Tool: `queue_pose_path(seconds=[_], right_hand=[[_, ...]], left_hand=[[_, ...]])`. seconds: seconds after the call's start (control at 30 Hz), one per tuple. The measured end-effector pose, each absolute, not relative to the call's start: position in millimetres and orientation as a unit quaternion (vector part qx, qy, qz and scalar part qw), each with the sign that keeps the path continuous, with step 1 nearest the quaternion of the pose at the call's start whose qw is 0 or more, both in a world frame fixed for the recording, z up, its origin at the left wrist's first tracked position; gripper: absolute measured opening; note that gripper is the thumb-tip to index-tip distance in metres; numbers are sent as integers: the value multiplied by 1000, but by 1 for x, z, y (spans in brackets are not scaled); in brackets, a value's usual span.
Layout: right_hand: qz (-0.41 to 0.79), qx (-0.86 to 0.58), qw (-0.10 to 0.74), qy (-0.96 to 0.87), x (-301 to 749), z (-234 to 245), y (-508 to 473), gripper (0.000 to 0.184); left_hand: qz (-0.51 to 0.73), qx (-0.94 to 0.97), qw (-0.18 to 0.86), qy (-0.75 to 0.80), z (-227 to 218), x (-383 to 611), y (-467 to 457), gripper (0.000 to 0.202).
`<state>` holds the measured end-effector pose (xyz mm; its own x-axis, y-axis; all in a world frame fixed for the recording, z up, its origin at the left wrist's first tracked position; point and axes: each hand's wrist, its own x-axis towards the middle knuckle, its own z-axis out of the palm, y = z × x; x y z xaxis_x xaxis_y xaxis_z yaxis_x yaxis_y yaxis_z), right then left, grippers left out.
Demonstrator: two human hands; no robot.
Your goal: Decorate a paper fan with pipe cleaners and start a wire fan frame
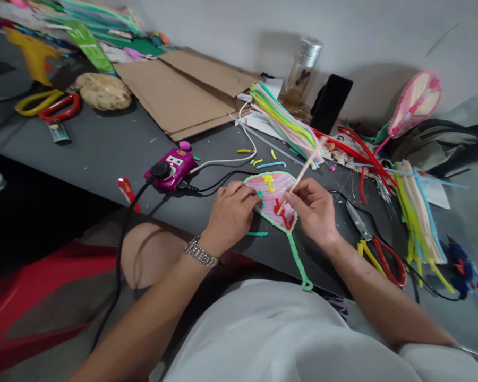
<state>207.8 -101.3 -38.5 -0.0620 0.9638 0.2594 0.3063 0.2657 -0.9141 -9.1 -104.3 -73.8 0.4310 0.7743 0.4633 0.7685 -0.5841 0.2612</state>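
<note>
A small hand-fan shape made of pipe cleaners [276, 196] rests at the table's front edge, pink inside a pale green rim. Its green handle [297, 260] ends in a loop that points toward me. Yellow, teal and red pieces sit on its face. My left hand [233, 212] grips its left rim, the fingertips by the teal piece. In a pinch, my right hand [313, 209] holds a thin pale stick [306, 165], whose lower end reaches the red piece [279, 208]. The fingers hide part of the fan's right side.
Behind the fan lie a pipe-cleaner bundle [289, 122], a bottle [302, 69] and a phone [332, 103]. A purple power socket [171, 167] with cords sits left, before cardboard [191, 90]. Scissors [376, 246], another bundle [418, 212] and a blue glue gun [464, 265] lie right.
</note>
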Motion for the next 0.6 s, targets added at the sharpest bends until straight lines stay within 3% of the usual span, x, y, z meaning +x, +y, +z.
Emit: queue_pose_path(seconds=[0.1, 0.33, 0.6], right_hand=[[365, -519, 385, -670, 218, -22, -115, 16], [163, -485, 223, -830, 230, -33, -175, 38], [99, -474, 210, -849, 224, -45, -175, 36]], left_hand=[[314, 831, 23, 458, -74, -11, -103, 30], [353, 812, 21, 464, -78, -12, -103, 28], [325, 831, 28, 451, -76, -11, -103, 30]])
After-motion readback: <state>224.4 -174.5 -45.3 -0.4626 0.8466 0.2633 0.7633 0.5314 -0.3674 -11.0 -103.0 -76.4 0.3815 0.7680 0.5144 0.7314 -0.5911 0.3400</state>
